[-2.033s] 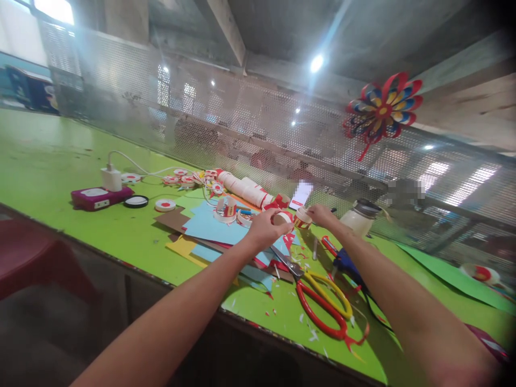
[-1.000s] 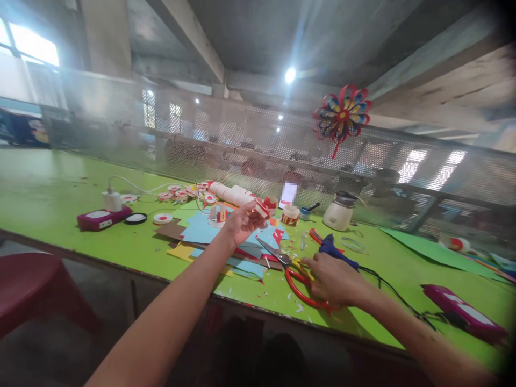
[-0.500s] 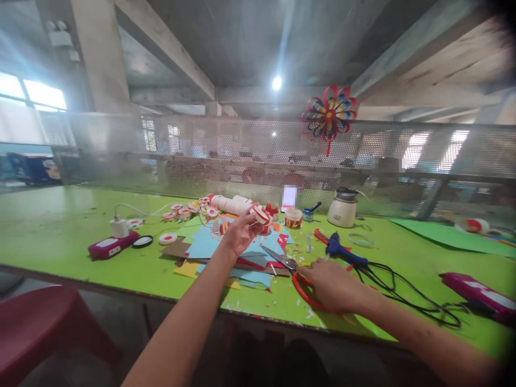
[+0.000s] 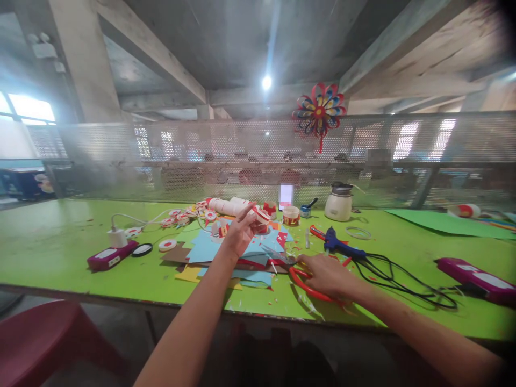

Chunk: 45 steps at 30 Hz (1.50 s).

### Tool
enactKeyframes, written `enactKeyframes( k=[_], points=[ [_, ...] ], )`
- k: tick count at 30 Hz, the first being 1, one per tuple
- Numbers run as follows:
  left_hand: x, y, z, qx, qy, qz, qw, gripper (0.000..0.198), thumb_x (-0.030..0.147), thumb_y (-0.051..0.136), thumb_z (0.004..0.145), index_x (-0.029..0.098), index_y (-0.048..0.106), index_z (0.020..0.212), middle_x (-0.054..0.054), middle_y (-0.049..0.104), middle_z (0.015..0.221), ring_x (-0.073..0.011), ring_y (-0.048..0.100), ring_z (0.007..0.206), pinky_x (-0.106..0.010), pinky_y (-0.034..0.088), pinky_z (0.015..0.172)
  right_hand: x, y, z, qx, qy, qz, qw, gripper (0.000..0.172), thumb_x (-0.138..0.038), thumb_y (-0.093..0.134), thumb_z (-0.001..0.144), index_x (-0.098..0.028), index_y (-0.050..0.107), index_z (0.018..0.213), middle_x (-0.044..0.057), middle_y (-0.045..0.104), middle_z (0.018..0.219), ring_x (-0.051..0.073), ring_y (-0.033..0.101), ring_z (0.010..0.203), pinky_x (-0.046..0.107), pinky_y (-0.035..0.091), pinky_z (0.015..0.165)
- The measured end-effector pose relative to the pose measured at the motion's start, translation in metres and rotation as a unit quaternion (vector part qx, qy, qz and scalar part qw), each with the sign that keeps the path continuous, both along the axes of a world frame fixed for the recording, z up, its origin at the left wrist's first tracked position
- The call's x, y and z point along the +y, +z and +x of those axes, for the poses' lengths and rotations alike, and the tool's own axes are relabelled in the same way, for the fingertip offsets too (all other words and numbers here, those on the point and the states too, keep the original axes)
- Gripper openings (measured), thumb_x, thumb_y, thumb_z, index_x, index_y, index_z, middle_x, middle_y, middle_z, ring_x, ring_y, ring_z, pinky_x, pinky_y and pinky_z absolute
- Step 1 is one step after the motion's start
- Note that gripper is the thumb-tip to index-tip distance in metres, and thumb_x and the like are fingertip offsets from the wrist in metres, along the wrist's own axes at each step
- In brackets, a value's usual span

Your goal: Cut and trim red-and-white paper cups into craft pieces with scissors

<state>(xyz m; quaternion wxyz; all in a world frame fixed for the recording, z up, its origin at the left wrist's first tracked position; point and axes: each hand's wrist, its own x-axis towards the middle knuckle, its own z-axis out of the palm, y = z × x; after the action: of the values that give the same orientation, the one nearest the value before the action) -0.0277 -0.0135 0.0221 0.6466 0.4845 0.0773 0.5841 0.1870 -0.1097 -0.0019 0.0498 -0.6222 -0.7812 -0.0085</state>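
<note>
Above the pile of coloured paper point(image 4: 207, 247), my left hand point(image 4: 239, 236) pinches a small round white-and-red piece point(image 4: 261, 216), with one finger raised. The piece looks like a short roll or ring; its exact kind is not clear. My right hand point(image 4: 326, 274) is closed at the red-handled scissors point(image 4: 304, 287) near the table's front edge. The blades point left over the paper and look slightly blurred. Right of the scissors lies a blue glue gun point(image 4: 344, 249) with its black cable.
A purple power strip point(image 4: 110, 256) with a white charger and a black-rimmed disc point(image 4: 142, 250) lie left. White rolls point(image 4: 228, 207), cups, a phone point(image 4: 286, 196) and a kettle point(image 4: 338, 204) stand at the back. Another purple strip point(image 4: 475, 277) lies right. Paper scraps litter the table.
The view has shifted slightly. A finger of my left hand now sticks up beside the round piece. My right hand and the scissors have shifted only a little.
</note>
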Motion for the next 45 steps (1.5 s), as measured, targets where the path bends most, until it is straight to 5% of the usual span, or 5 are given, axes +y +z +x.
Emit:
enactKeyframes(
  k=[9, 14, 21, 35, 45],
  points=[
    [0.012, -0.007, 0.004, 0.01, 0.099, -0.004, 0.995, 0.032, 0.019, 0.073, 0.064, 0.015, 0.063, 0.094, -0.002, 0.063, 0.081, -0.0123, 0.06, 0.075, -0.029, 0.046, 0.079, 0.008, 0.01, -0.004, 0.261, 0.036, 0.041, 0.964, 0.049, -0.019, 0.05, 0.076, -0.016, 0.042, 0.124, 0.004, 0.067, 0.088, 0.019, 0.064, 0.079, 0.028, 0.048, 0.067],
    [0.012, -0.008, 0.007, 0.024, 0.118, -0.017, 0.993, 0.045, 0.018, 0.076, 0.059, 0.014, 0.061, 0.102, -0.001, 0.062, 0.079, -0.0126, 0.061, 0.073, -0.029, 0.046, 0.078, 0.017, 0.0, -0.018, 0.328, 0.042, 0.07, 0.941, 0.033, -0.038, 0.052, 0.078, -0.022, 0.048, 0.106, -0.005, 0.056, 0.064, 0.016, 0.056, 0.058, 0.026, 0.042, 0.052],
    [0.008, -0.007, 0.01, 0.051, 0.1, -0.032, 0.993, 0.059, 0.017, 0.079, 0.053, 0.013, 0.059, 0.108, -0.002, 0.064, 0.077, -0.016, 0.062, 0.073, -0.033, 0.05, 0.071, 0.013, -0.006, -0.021, 0.307, 0.047, 0.105, 0.945, 0.034, -0.046, 0.055, 0.078, -0.022, 0.05, 0.101, -0.004, 0.055, 0.062, 0.017, 0.052, 0.056, 0.027, 0.04, 0.055],
    [0.006, -0.014, 0.015, 0.07, 0.031, -0.016, 0.997, 0.049, 0.018, 0.078, 0.06, 0.013, 0.063, 0.107, -0.007, 0.069, 0.087, -0.0184, 0.065, 0.076, -0.036, 0.049, 0.076, 0.012, -0.014, -0.006, 0.271, 0.082, 0.162, 0.945, 0.037, -0.049, 0.051, 0.083, -0.02, 0.062, 0.105, 0.008, 0.071, 0.097, 0.026, 0.064, 0.085, 0.033, 0.046, 0.074],
    [0.018, -0.022, 0.016, 0.066, 0.044, -0.025, 0.997, 0.047, 0.022, 0.075, 0.065, 0.014, 0.061, 0.109, -0.007, 0.067, 0.081, -0.0165, 0.063, 0.069, -0.037, 0.05, 0.074, 0.013, -0.013, -0.005, 0.273, 0.087, 0.162, 0.944, 0.038, -0.048, 0.05, 0.085, -0.017, 0.065, 0.099, 0.007, 0.072, 0.078, 0.024, 0.066, 0.068, 0.031, 0.047, 0.06]
  ],
)
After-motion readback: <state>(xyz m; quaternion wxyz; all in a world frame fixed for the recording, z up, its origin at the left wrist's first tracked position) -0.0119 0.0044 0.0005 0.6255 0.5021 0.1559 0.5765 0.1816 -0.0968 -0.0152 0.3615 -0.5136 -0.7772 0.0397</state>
